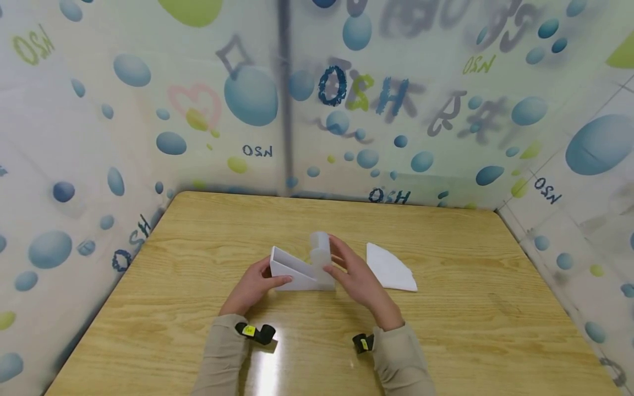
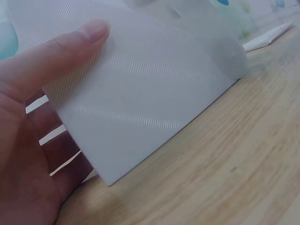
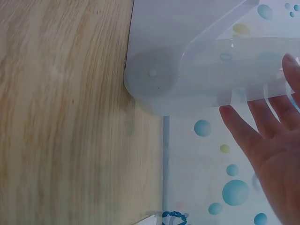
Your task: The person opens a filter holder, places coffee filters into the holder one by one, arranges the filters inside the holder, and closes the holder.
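Note:
A white open-topped holder [image 1: 295, 276] with a sloping upper edge stands on the table. At its right end a translucent lid [image 1: 320, 248] is swung up, and its rounded pivot end [image 3: 152, 74] shows in the right wrist view. My left hand [image 1: 255, 284] grips the holder's tall left end, thumb [image 2: 75, 49] on the ribbed front face and fingers behind. My right hand [image 1: 358, 275] pinches the lid, its thumb at the near edge and fingertips [image 3: 226, 111] at the other edge. What the holder contains is hidden.
To the right of the holder lies a white fan-shaped stack, looking like paper coffee filters [image 1: 390, 268]. The wooden table [image 1: 470, 330] meets a patterned curtain [image 1: 297, 137] at its back edge. Each sleeve bears a small black wrist camera [image 1: 257, 333].

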A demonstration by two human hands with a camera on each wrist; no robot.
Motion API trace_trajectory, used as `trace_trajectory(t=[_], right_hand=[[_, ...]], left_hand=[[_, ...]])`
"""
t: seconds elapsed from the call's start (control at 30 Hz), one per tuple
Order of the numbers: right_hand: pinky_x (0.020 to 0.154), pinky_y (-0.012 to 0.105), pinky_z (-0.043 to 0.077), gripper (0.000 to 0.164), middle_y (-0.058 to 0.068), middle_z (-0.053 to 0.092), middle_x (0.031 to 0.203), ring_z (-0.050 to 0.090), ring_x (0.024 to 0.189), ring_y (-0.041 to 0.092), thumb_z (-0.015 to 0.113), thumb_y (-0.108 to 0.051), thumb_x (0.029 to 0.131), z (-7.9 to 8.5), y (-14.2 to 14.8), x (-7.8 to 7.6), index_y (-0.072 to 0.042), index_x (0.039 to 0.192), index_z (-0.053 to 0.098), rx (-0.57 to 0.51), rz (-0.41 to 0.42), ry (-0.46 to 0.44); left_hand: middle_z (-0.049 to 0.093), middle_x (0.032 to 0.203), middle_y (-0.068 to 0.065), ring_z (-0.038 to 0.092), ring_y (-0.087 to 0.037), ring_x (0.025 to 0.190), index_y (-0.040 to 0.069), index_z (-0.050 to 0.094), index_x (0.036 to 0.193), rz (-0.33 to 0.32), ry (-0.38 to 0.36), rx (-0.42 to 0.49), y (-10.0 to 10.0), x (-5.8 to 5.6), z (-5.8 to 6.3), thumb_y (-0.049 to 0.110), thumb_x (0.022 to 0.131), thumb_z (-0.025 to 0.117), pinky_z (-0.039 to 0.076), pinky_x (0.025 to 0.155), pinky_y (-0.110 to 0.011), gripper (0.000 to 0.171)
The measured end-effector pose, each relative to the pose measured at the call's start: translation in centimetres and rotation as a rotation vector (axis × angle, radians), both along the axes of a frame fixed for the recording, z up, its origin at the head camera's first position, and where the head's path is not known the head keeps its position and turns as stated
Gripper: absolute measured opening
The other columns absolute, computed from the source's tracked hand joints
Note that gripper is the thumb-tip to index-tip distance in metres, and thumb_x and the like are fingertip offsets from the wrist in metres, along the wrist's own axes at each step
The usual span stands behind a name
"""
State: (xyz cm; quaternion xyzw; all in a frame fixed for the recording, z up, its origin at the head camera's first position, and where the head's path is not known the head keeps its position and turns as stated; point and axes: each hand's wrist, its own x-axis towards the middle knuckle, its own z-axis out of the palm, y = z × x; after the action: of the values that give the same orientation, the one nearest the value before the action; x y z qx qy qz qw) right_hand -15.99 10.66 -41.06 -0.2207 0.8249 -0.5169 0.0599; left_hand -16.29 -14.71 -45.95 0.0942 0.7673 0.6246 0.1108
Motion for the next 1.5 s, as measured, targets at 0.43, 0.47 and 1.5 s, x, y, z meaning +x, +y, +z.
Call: trace_trajectory(t=[0.43, 0.47, 1.5], right_hand=[[0.102, 0.042, 0.036, 0.056, -0.001, 0.044, 0.137, 0.041, 0.128, 0.019, 0.057, -0.018, 0.091, -0.2, 0.7, -0.3, -0.029, 0.140, 0.030, -0.054, -0.010, -0.064], [0.102, 0.042, 0.036, 0.056, 0.001, 0.044, 0.137, 0.041, 0.128, 0.020, 0.057, -0.018, 0.091, -0.1, 0.8, -0.3, -0.027, 0.140, 0.030, -0.059, -0.009, -0.073], [0.093, 0.041, 0.044, 0.056, 0.012, 0.047, 0.129, 0.048, 0.120, 0.029, 0.059, -0.008, 0.089, 1.2, 3.9, -0.3, -0.010, 0.137, 0.031, -0.143, -0.015, -0.196]], left_hand=[[0.061, 0.115, -0.007, 0.057, -0.019, 0.103, 0.014, 0.055, 0.120, 0.013, 0.013, -0.007, -0.3, -0.7, -2.0, 0.035, 0.074, 0.076, 0.046, 0.084, -0.030, 0.055], [0.061, 0.114, -0.006, 0.057, -0.019, 0.103, 0.014, 0.056, 0.120, 0.015, 0.010, -0.004, -0.3, -0.7, -2.0, 0.035, 0.074, 0.076, 0.046, 0.084, -0.030, 0.054], [0.062, 0.111, -0.003, 0.057, -0.019, 0.101, 0.019, 0.057, 0.116, 0.028, 0.004, -0.026, -0.1, -0.6, -1.7, 0.040, 0.073, 0.076, 0.045, 0.085, -0.034, 0.052]])
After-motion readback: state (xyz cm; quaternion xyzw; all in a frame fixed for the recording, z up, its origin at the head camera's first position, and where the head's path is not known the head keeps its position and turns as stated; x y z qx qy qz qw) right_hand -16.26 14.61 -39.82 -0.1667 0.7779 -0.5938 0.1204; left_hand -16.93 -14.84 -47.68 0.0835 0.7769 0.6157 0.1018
